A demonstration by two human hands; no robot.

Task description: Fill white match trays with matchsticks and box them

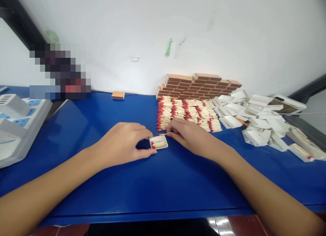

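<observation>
My left hand (124,140) rests on the blue table (152,185), thumb and forefinger pinching the left edge of a small white tray (159,142) that holds a few matches. My right hand (189,135) lies just right of the tray, fingertips closed on its far right corner. Beyond lies a heap of red-tipped matches (188,113); farther, stacked brown boxes (198,84). Empty white trays (254,122) lie at right; a power strip (17,123) lies at left.

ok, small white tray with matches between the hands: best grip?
Pinch the small white tray across its two short end walls, coming from above. It lies flat and open-topped on the blue table; the left hand already holds one end, the right hand touches the other.
</observation>
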